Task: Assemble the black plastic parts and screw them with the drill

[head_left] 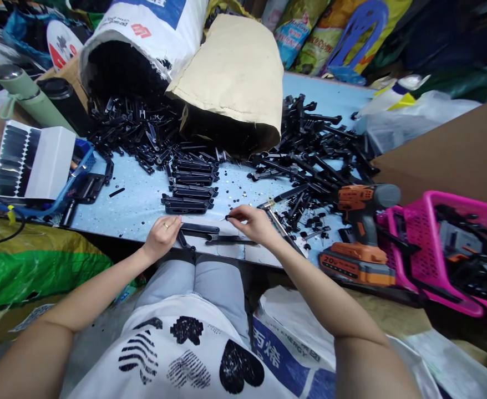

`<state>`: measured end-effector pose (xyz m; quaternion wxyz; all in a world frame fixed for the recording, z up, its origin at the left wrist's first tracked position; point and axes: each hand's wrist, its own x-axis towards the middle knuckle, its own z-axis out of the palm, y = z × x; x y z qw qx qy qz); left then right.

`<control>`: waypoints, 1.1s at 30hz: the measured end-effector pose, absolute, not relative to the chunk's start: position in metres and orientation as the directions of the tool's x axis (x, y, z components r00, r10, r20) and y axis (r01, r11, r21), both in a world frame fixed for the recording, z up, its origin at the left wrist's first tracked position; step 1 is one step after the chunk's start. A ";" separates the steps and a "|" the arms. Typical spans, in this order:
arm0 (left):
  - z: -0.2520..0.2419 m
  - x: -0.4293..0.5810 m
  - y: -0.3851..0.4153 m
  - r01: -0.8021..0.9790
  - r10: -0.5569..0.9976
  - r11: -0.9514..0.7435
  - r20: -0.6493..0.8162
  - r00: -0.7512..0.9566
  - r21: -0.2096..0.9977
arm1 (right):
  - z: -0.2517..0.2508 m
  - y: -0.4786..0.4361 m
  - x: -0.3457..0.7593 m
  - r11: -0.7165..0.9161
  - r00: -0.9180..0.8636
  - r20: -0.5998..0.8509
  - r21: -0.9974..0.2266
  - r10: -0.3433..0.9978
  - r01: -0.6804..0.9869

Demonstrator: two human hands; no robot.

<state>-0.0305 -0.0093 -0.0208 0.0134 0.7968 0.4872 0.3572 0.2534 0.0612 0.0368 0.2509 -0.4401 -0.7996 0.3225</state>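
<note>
At the table's near edge, my left hand [163, 237] is closed, its fingertips at the left end of a long black plastic part [199, 228]. A second slim black part [237, 239] runs off to its right, below my other wrist. My right hand [252, 221] pinches a small black piece [227, 217] with what looks like a thin pin sticking out, a short way above the tabletop. Just beyond both hands lies a stacked row of matching black plastic assemblies [189, 206].
Loose black parts [326, 144] spill from a paper sack [235, 72] and a white sack [143, 33]. On the right stand an orange cordless drill [358, 233] and a pink basket [430, 249]. A blue basket [52, 208] and green flask [31, 97] are on the left.
</note>
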 end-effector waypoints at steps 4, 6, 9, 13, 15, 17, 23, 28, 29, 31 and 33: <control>-0.024 -0.037 -0.005 0.746 0.752 -0.583 0.562 0.345 0.323 | 0.037 0.044 0.241 0.441 -0.577 0.061 -0.711 0.814 0.547; -0.024 -0.039 -0.004 0.736 0.726 -0.609 0.580 0.368 0.295 | 0.036 0.042 0.238 0.507 -0.604 0.084 -0.640 0.792 0.577; -0.022 -0.042 -0.004 0.715 0.678 -0.655 0.609 0.413 0.245 | 0.039 0.039 0.234 0.604 -0.645 0.102 -0.484 0.758 0.633; -0.022 -0.045 -0.006 0.708 0.690 -0.654 0.593 0.416 0.265 | 0.045 0.033 0.228 0.694 -0.720 0.041 -0.310 0.692 0.650; -0.020 -0.046 -0.008 0.714 0.707 -0.640 0.580 0.404 0.284 | 0.043 0.031 0.225 0.725 -0.750 0.022 -0.275 0.661 0.631; -0.017 -0.044 -0.012 0.739 0.719 -0.612 0.588 0.371 0.282 | 0.036 0.030 0.226 0.737 -0.759 0.049 -0.287 0.649 0.612; -0.001 0.001 -0.012 0.695 0.760 -0.636 0.431 0.487 0.336 | -0.009 0.023 0.247 0.759 -0.723 0.268 -0.384 0.636 0.526; -0.004 0.035 0.004 0.766 0.828 -0.551 0.104 0.551 0.331 | -0.039 0.018 0.262 0.743 -0.682 0.297 -0.311 0.669 0.593; -0.006 0.037 0.006 0.763 0.821 -0.558 0.083 0.565 0.327 | -0.041 0.020 0.264 0.755 -0.698 0.290 -0.295 0.655 0.585; -0.009 0.037 0.008 0.755 0.812 -0.569 0.075 0.580 0.325 | -0.043 0.023 0.265 0.799 -0.759 0.258 -0.272 0.597 0.536; -0.011 0.036 0.008 0.774 0.833 -0.538 0.068 0.549 0.336 | -0.043 0.027 0.265 0.823 -0.794 0.235 -0.255 0.561 0.507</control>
